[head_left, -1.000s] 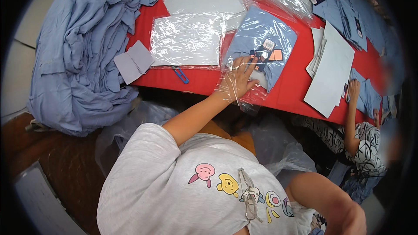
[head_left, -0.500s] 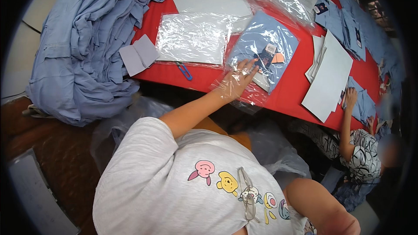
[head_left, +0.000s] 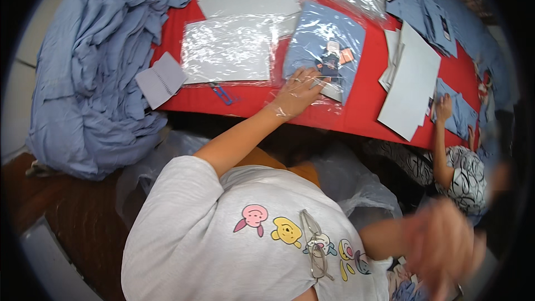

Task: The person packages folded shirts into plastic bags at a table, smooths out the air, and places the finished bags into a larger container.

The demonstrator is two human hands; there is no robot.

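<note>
A folded light-blue shirt (head_left: 304,44) lies in a clear plastic bag near the front edge of the red-covered table (head_left: 356,120). A dark hang tag (head_left: 330,64) and small orange and white labels show on it. My left hand (head_left: 301,90) rests palm down at the bag's near end, fingers stretched toward the tag. Loose clear film (head_left: 280,110) lies over or around the wrist; whether the fingers are under it is hard to tell. At the lower right, away from the table, my right hand (head_left: 446,251) is raised and smeared by motion, its fingers unreadable.
Unfolded blue garments (head_left: 95,78) heap at the left. Nearby are a spiral notebook (head_left: 160,81), a blue cutter (head_left: 221,93) and white boards in plastic (head_left: 225,50). Right of the bag lie more white boards (head_left: 412,78) and folded shirts (head_left: 423,14). A co-worker's hand (head_left: 444,108) touches another shirt.
My right hand has swung into view at the lower right. My left hand stays at the bag's near end, its fingers drawn closer together. The whole view has shifted slightly.
</note>
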